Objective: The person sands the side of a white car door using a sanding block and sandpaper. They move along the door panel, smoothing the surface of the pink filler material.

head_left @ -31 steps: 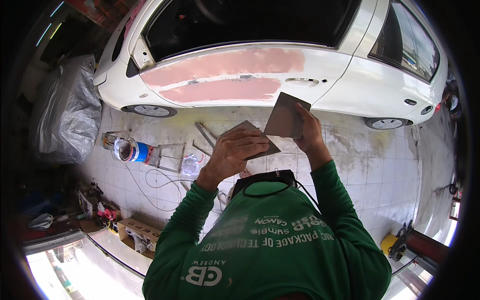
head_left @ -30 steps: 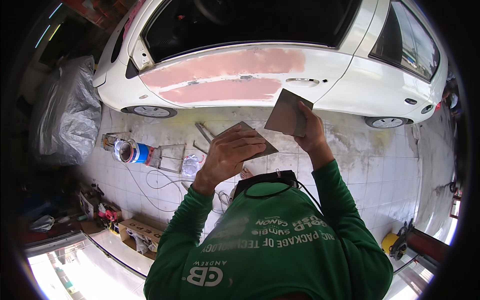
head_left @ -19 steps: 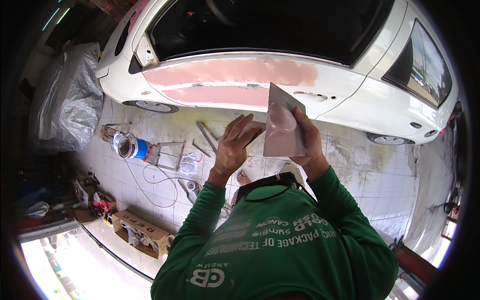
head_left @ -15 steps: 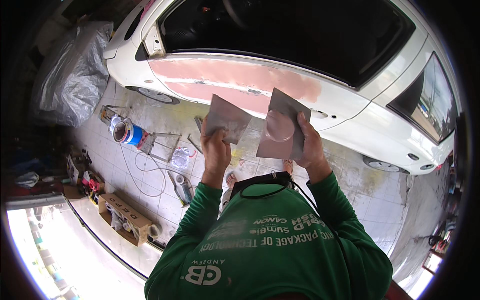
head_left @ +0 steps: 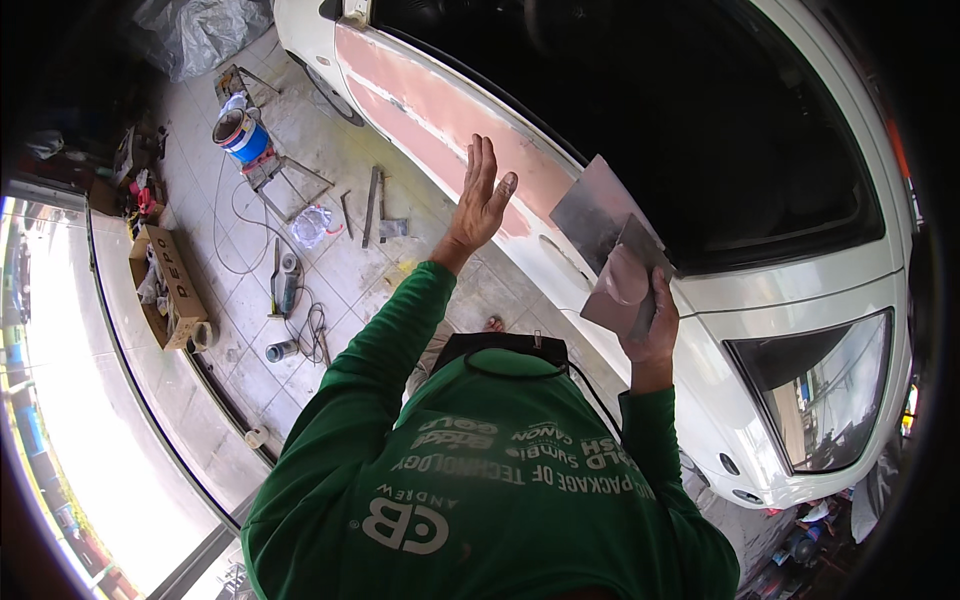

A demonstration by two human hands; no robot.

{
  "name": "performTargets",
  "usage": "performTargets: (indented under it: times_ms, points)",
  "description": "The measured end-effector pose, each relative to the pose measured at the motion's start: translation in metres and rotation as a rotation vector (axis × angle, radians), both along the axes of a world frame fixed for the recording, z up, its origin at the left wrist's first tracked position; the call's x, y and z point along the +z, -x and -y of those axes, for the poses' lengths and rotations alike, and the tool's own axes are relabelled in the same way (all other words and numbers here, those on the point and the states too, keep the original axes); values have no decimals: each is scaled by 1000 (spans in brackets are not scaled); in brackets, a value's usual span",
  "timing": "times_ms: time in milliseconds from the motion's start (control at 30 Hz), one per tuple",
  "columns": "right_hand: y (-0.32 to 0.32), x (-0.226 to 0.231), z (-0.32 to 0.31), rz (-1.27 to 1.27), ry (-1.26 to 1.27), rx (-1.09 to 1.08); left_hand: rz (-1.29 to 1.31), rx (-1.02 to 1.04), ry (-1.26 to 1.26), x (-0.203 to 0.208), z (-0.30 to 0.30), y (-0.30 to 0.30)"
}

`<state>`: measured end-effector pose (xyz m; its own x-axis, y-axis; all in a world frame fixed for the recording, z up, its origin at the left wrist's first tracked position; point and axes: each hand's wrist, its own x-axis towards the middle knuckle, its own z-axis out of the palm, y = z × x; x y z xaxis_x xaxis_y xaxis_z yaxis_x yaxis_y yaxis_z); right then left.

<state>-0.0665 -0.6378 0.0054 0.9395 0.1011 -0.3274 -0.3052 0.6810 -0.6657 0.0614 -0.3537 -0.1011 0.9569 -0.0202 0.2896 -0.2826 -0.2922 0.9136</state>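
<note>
My left hand (head_left: 478,208) is raised in front of the car door, fingers stretched out and holding nothing. My right hand (head_left: 655,325) grips a flat grey putty spreader (head_left: 603,312) that carries a smooth lump of pink body filler (head_left: 627,280). A second flat grey spreader (head_left: 597,205) sticks out beyond the first, apparently held with it; where the two overlap is hidden. Broad patches of dried pink filler (head_left: 430,95) cover the white car's door (head_left: 560,240), with a bare whitish strip running between them.
On the tiled floor at left, a blue paint can (head_left: 243,138) sits on a metal stand (head_left: 290,185). Nearby lie a power tool (head_left: 290,285) with its cord, metal bars (head_left: 372,205) and crumpled plastic (head_left: 315,227). A cardboard box (head_left: 165,290) stands farther left.
My left hand has let go of its spreader, which is now with the other one at my right hand. My body and view have turned, and the car's rear is closer.
</note>
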Motion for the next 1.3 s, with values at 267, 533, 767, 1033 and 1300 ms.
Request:
performTargets:
  times_ms: [267,533,767,1033,1300]
  points:
    - [17,18,45,-38,133,-150,-95,292,-135,-59,35,-72]
    - [31,36,67,-10,150,-268,464,-618,-581,-35,126,92]
    - [24,50,66,66,95,-336,88,116,-187,-44,50,-4]
    - [4,35,42,56,-3,-277,328,-409,-624,6,110,35]
    - [4,15,3,164,-168,-112,-501,-206,69,-21,-31,102]
